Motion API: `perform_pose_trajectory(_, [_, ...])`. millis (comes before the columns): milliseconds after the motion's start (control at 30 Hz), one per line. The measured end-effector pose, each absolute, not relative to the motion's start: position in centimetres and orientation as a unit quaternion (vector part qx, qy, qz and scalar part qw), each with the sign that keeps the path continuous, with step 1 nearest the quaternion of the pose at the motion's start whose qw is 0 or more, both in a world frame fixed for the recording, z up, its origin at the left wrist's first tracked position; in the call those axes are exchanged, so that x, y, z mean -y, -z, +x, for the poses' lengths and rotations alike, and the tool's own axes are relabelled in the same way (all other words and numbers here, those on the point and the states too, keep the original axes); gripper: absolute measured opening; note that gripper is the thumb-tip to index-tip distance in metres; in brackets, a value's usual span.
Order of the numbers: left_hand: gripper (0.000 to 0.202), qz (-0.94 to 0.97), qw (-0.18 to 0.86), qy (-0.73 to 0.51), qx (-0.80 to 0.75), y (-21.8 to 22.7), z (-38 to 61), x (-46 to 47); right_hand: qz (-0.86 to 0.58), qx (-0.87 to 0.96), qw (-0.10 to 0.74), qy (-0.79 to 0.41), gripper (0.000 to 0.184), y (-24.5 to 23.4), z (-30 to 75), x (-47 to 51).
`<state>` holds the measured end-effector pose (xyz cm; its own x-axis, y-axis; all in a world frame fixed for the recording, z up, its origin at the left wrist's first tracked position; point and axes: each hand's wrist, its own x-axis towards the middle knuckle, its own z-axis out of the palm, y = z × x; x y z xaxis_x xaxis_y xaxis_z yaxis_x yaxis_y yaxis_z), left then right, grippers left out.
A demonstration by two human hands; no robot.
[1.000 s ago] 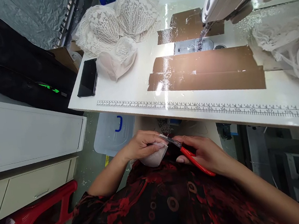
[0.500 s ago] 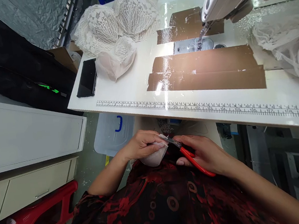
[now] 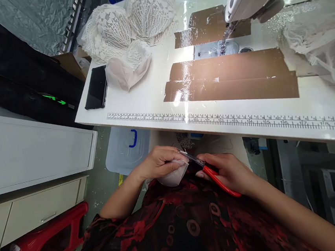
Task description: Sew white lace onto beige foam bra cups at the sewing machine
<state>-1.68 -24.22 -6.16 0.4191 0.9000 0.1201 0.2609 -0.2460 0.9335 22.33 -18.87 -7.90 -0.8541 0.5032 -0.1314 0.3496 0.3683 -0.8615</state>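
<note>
Below the table's front edge, my left hand (image 3: 163, 161) pinches a pale pink piece of fabric (image 3: 174, 177) shaped like a bra cup. My right hand (image 3: 229, 171) is wrapped round red-handled scissors (image 3: 220, 181). Their metal blades point left and reach the fabric's upper edge, close to my left fingertips. Whether the blades are cutting the fabric is too small to tell. On the table, white lace bra cups (image 3: 128, 26) lie at the back left, with a sheer pink cup (image 3: 125, 74) in front of them.
A sewing machine (image 3: 241, 0) stands over brown tape strips (image 3: 231, 80) on the white table. A black phone (image 3: 95, 88) lies at its left corner, a printed ruler (image 3: 232, 120) along its front edge. White fabric (image 3: 320, 47) is heaped right. A red stool (image 3: 51, 243) stands lower left.
The right-hand fingers have drawn closer together on the scissors, and the thumb has moved up. The left hand and fabric have hardly moved.
</note>
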Motion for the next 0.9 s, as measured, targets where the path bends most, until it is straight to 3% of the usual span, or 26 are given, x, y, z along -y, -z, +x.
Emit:
perform_pose_trajectory(233, [0.023,0.703,0.449,-0.364,-0.414,5.9,-1.5,24.1,-0.27,0.836,0.089,-0.468,0.026,8.9,22.6,19.0])
perform_pose_trajectory(500, [0.024,0.682,0.458,-0.383,-0.423,6.0,-0.9,24.1,-0.313,0.778,0.133,-0.528,0.024,9.7,23.0,19.1])
perform_pose_trajectory(733, [0.021,0.64,0.525,-0.392,-0.401,6.1,0.3,24.2,-0.314,0.76,0.291,-0.489,0.031,9.2,23.0,19.5])
perform_pose_trajectory(900, [0.02,0.662,0.533,-0.346,-0.398,5.4,1.1,23.9,-0.262,0.786,0.309,-0.467,0.024,7.9,22.0,19.2])
